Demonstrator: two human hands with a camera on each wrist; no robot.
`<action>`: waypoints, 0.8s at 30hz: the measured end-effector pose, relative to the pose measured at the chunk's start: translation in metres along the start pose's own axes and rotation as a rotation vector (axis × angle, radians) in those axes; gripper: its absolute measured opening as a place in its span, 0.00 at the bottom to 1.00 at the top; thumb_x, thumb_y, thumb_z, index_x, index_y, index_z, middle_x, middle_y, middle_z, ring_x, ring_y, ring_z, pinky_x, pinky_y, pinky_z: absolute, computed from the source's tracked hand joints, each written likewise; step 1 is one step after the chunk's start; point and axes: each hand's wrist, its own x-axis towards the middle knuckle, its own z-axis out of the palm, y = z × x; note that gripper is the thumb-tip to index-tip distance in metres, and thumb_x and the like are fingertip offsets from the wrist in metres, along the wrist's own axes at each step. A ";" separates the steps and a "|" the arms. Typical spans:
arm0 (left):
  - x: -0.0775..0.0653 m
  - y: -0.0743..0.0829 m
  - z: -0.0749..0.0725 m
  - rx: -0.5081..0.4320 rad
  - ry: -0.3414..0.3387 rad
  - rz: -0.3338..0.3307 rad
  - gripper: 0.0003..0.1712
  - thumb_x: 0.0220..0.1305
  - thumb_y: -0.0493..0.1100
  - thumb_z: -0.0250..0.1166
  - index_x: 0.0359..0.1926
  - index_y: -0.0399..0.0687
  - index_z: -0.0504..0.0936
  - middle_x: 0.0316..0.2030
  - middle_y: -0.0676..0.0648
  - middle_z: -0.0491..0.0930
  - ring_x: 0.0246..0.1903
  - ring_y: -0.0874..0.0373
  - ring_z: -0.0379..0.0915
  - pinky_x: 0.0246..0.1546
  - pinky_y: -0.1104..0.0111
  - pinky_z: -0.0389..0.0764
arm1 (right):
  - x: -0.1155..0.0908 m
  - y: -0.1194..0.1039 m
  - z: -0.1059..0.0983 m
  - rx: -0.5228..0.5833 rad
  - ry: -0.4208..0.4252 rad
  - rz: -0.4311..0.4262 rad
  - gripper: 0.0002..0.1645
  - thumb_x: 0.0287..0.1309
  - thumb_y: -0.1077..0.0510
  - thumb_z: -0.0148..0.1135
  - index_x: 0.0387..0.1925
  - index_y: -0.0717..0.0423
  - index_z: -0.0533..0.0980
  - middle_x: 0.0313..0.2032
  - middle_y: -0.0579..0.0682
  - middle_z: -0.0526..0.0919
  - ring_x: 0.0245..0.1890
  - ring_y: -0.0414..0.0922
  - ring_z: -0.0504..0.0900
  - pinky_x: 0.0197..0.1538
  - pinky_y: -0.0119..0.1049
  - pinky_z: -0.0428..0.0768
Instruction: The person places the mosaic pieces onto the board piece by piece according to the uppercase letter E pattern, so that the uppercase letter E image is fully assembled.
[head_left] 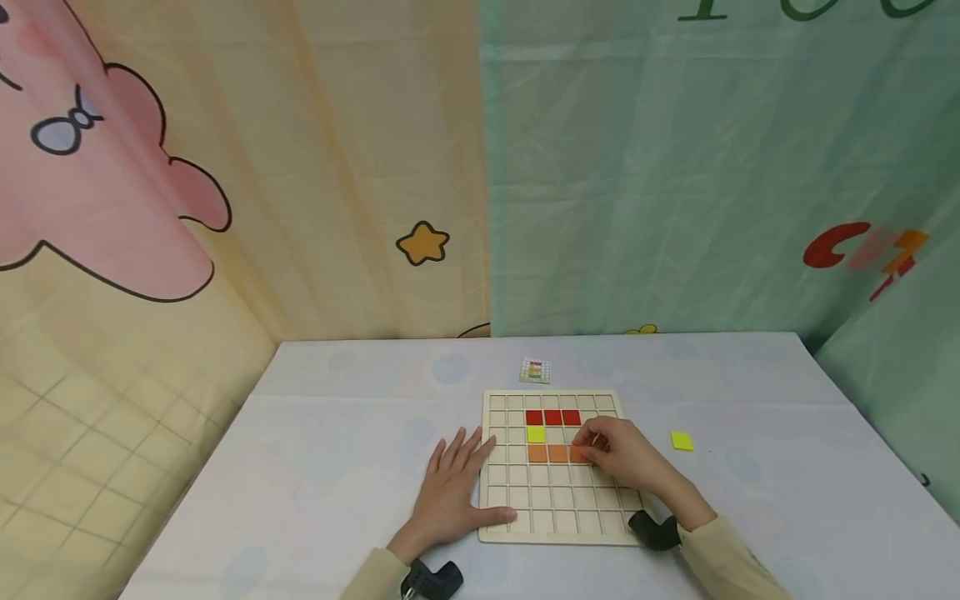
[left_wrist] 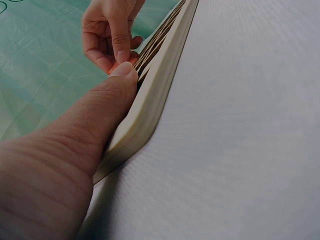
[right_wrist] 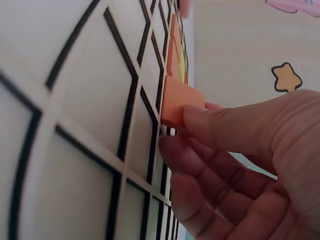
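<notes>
A pale wooden grid board point(head_left: 555, 523) lies on the table, its squares marked off by raised ridges. My right hand point(head_left: 618, 450) pinches an orange square tile point(right_wrist: 181, 102) between thumb and fingers, tilted at a cell beside two orange tiles point(head_left: 547, 453) lying in the grid. Above that row sit one yellow tile point(head_left: 536, 434) and three red tiles point(head_left: 552, 417). My left hand point(head_left: 450, 492) rests at the board's left edge, fingers spread and straight. Its thumb point(left_wrist: 102, 102) presses along the rim near the front corner.
A loose yellow tile point(head_left: 682, 441) lies on the white tablecloth point(head_left: 330, 467) right of the board. Behind the board is a small card point(head_left: 535, 371) printed with a coloured grid pattern. Printed curtains point(head_left: 375, 167) hang behind the table.
</notes>
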 end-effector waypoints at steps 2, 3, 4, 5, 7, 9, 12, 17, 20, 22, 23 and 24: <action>0.000 0.000 0.000 -0.001 -0.002 -0.005 0.59 0.47 0.80 0.56 0.73 0.52 0.56 0.73 0.47 0.49 0.71 0.47 0.35 0.67 0.50 0.36 | 0.000 -0.002 0.000 -0.029 0.005 -0.003 0.06 0.55 0.65 0.66 0.31 0.51 0.79 0.27 0.40 0.76 0.27 0.39 0.71 0.29 0.31 0.74; -0.001 0.000 0.000 -0.002 -0.003 -0.006 0.59 0.47 0.80 0.56 0.73 0.52 0.56 0.73 0.47 0.49 0.71 0.47 0.35 0.67 0.50 0.36 | 0.000 -0.003 0.000 -0.044 0.008 -0.004 0.06 0.55 0.66 0.66 0.31 0.52 0.79 0.28 0.40 0.76 0.26 0.38 0.71 0.29 0.31 0.74; -0.001 0.000 -0.001 -0.003 -0.005 -0.007 0.59 0.47 0.80 0.56 0.73 0.52 0.55 0.73 0.47 0.49 0.71 0.47 0.35 0.67 0.50 0.36 | -0.001 -0.004 0.000 -0.059 0.010 -0.004 0.06 0.54 0.66 0.67 0.31 0.52 0.80 0.28 0.40 0.75 0.26 0.38 0.70 0.29 0.31 0.73; -0.001 0.001 -0.001 -0.004 -0.007 -0.008 0.59 0.47 0.80 0.56 0.73 0.52 0.55 0.73 0.47 0.49 0.71 0.47 0.35 0.67 0.50 0.36 | -0.001 -0.005 0.000 -0.074 0.012 -0.003 0.06 0.54 0.66 0.67 0.31 0.52 0.80 0.27 0.40 0.75 0.25 0.38 0.70 0.28 0.31 0.73; -0.001 0.001 -0.001 -0.003 -0.008 -0.007 0.59 0.47 0.80 0.56 0.73 0.52 0.56 0.72 0.47 0.49 0.71 0.47 0.35 0.67 0.50 0.36 | -0.001 -0.006 0.001 -0.108 0.018 0.008 0.06 0.53 0.65 0.68 0.30 0.52 0.80 0.28 0.40 0.74 0.25 0.38 0.68 0.27 0.31 0.71; 0.000 0.001 -0.001 0.002 -0.007 -0.006 0.59 0.47 0.80 0.56 0.73 0.52 0.56 0.72 0.47 0.49 0.71 0.47 0.35 0.67 0.50 0.36 | -0.001 -0.006 0.001 -0.138 0.026 0.026 0.05 0.52 0.65 0.68 0.28 0.52 0.81 0.28 0.41 0.74 0.24 0.38 0.68 0.27 0.31 0.70; 0.000 0.000 -0.001 0.004 -0.007 -0.007 0.59 0.48 0.80 0.56 0.73 0.52 0.56 0.73 0.47 0.49 0.71 0.47 0.35 0.67 0.50 0.36 | 0.000 -0.007 0.002 -0.164 0.033 0.056 0.05 0.51 0.65 0.69 0.27 0.51 0.82 0.28 0.41 0.74 0.24 0.38 0.67 0.27 0.31 0.70; 0.000 0.001 -0.001 -0.004 -0.007 -0.007 0.59 0.48 0.80 0.56 0.73 0.52 0.55 0.73 0.47 0.49 0.71 0.47 0.35 0.67 0.50 0.36 | -0.001 -0.007 0.000 -0.171 0.020 0.063 0.04 0.52 0.64 0.69 0.29 0.52 0.84 0.28 0.40 0.74 0.24 0.38 0.67 0.27 0.31 0.70; 0.000 0.001 -0.001 -0.005 -0.005 -0.006 0.59 0.48 0.80 0.56 0.73 0.52 0.55 0.73 0.47 0.48 0.71 0.47 0.35 0.67 0.50 0.36 | -0.003 -0.006 -0.005 -0.149 -0.017 0.036 0.03 0.54 0.62 0.68 0.32 0.52 0.84 0.30 0.40 0.74 0.25 0.38 0.67 0.27 0.31 0.70; 0.000 0.000 0.000 0.000 -0.002 -0.004 0.59 0.48 0.80 0.56 0.73 0.52 0.55 0.73 0.47 0.48 0.71 0.47 0.35 0.67 0.50 0.36 | -0.005 -0.004 -0.011 -0.119 -0.062 -0.001 0.05 0.56 0.62 0.66 0.36 0.53 0.84 0.31 0.41 0.74 0.27 0.38 0.68 0.29 0.31 0.71; 0.000 0.000 0.000 0.003 -0.001 -0.004 0.59 0.48 0.80 0.55 0.73 0.52 0.55 0.73 0.48 0.48 0.71 0.47 0.34 0.67 0.50 0.36 | -0.006 -0.003 -0.014 -0.097 -0.088 -0.017 0.07 0.58 0.61 0.65 0.38 0.53 0.84 0.32 0.41 0.74 0.28 0.38 0.69 0.29 0.32 0.72; 0.000 0.000 0.000 0.006 -0.001 -0.005 0.59 0.48 0.80 0.55 0.73 0.52 0.55 0.73 0.48 0.48 0.71 0.48 0.35 0.67 0.50 0.36 | -0.007 -0.002 -0.018 -0.073 -0.112 -0.038 0.08 0.58 0.61 0.64 0.41 0.54 0.83 0.33 0.42 0.75 0.29 0.38 0.70 0.30 0.32 0.73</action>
